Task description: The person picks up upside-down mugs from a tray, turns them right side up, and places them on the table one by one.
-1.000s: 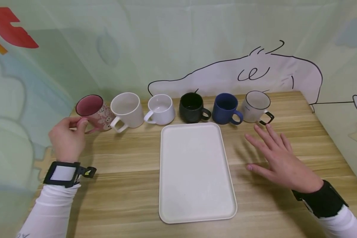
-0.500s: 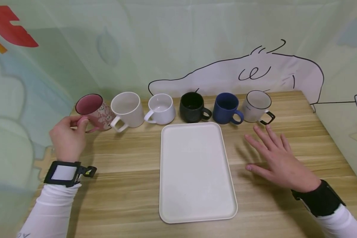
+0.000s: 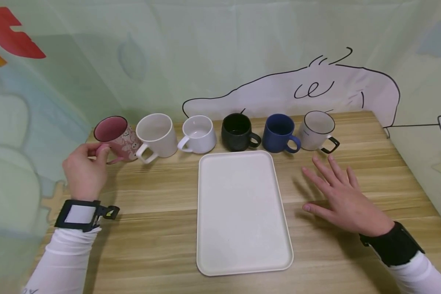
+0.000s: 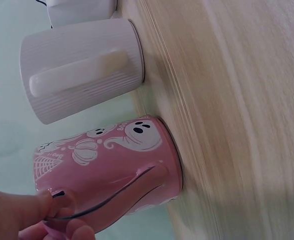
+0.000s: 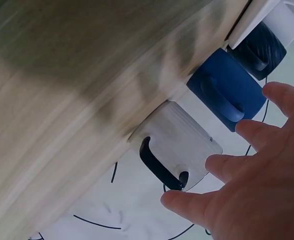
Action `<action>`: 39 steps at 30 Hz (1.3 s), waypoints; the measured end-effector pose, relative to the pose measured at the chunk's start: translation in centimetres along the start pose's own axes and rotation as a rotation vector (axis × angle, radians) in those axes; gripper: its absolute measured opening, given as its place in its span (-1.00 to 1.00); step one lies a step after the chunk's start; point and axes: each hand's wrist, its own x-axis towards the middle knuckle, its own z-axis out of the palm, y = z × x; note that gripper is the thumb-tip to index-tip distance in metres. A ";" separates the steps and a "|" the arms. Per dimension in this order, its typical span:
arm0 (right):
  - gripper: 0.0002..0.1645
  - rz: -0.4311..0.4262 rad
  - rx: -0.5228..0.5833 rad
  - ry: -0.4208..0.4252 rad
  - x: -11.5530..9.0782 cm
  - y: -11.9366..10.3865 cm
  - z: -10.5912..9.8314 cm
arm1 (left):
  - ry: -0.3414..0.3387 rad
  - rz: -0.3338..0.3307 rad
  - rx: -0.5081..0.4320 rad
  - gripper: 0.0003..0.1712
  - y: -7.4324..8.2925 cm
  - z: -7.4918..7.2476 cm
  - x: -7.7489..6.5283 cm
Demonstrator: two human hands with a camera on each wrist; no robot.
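At the far left of a row of mugs stands a pink mug [image 3: 123, 141] decorated with white ghosts and a pumpkin. My left hand [image 3: 85, 169] pinches the upper part of its handle [image 4: 131, 195] between thumb and fingers. The mug is upright on the table. My right hand [image 3: 343, 196], fingers spread, is held over the table at the right and holds nothing. Nearest to its fingertips is a white mug [image 3: 313, 134] with a dark rim and black handle. Beside that mug sits a blue mug [image 3: 278, 136].
A white rectangular tray [image 3: 242, 212] lies mid-table. Behind it the row also has a ribbed white mug [image 3: 161, 139], a low white cup [image 3: 202, 136] and a black mug [image 3: 236, 136]. A printed cloth [image 3: 206, 53] hangs behind the wooden table [image 3: 150, 245].
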 end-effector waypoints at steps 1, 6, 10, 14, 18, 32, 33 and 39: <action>0.12 -0.003 -0.003 0.000 0.0 0.0 0.0 | 0.003 0.002 -0.001 -0.49 0.0 0.0 0.0; 0.13 -0.019 -0.006 0.002 -0.1 0.1 0.1 | 0.014 0.017 -0.006 -0.49 0.1 0.0 0.1; 0.13 -0.019 -0.004 -0.003 -0.1 0.0 0.0 | 0.029 0.033 -0.012 -0.51 0.0 0.0 0.0; 0.12 -0.017 -0.004 -0.006 -0.1 0.0 0.0 | 0.035 0.039 -0.012 -0.50 0.0 0.0 0.0; 0.11 -0.016 0.002 -0.006 -0.1 -0.1 -0.1 | 0.020 0.026 0.000 -0.42 0.1 -0.1 -0.1; 0.11 -0.029 0.012 0.007 0.1 0.0 -0.2 | 0.163 0.247 -0.048 -0.39 2.3 -1.4 -1.7; 0.11 -0.029 0.014 0.006 0.1 0.0 -0.2 | 0.159 0.273 -0.058 -0.40 2.6 -1.4 -2.0; 0.12 -0.028 0.027 0.008 0.1 -0.1 -0.3 | 0.120 0.459 -0.116 -0.40 4.5 -1.4 -4.0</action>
